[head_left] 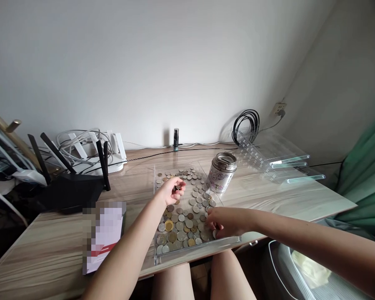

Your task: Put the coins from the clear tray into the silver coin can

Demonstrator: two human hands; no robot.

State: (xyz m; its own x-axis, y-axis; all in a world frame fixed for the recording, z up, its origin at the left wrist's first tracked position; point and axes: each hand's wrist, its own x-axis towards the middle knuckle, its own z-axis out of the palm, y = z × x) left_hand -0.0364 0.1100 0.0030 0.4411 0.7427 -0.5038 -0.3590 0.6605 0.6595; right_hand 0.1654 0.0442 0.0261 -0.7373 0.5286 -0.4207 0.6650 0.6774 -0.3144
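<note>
A clear plastic tray (193, 252) lies on the wooden desk (50, 241) in front of me, covered with several loose coins (181, 227) in silver, copper and gold tones. My left hand (171, 189) hovers over the far part of the tray, fingers curled round a few coins. My right hand (226, 221) rests on the tray's right edge, fingers bent and pinching among the coins there; what it grips is hidden. A tin money box (222, 171) with a slot in its lid stands just beyond the tray's right side.
A black router (70, 183) with antennas and a white device with tangled cables (90, 152) sit at the back left. A booklet (104, 235) lies left of the tray. Clear acrylic racks (278, 162) stand at the right, a small dark bottle (176, 139) by the wall.
</note>
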